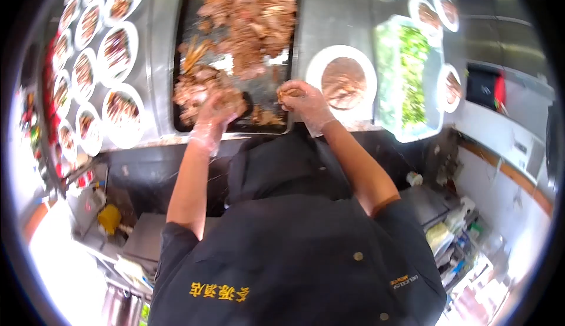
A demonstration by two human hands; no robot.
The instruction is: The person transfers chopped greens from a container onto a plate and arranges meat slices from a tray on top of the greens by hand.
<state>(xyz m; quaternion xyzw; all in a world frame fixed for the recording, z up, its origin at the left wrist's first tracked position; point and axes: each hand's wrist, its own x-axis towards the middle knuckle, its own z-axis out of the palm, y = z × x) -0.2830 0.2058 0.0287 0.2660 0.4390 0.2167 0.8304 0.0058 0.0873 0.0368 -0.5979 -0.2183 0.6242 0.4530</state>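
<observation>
A dark tray (178, 105) holds piles of sliced cooked meat (247, 26). My left hand (216, 117), in a clear plastic glove, is at the tray's near left corner, its fingers closed around some meat slices at the edge of a heap (191, 93). Over the tray's right rim, my right hand (309, 105), gloved the same way, pinches a small brown piece of meat (288, 92). Just right of that hand stands a white bowl (312, 70) with meat slices laid inside. Small scraps (265, 116) lie at the tray's near edge.
Several filled white bowls (122, 114) stand in rows at the left. A clear container (438, 99) of chopped greens (414, 73) is on the right, with more bowls (452, 87) around it. The metal counter's front edge (362, 125) runs close to my body.
</observation>
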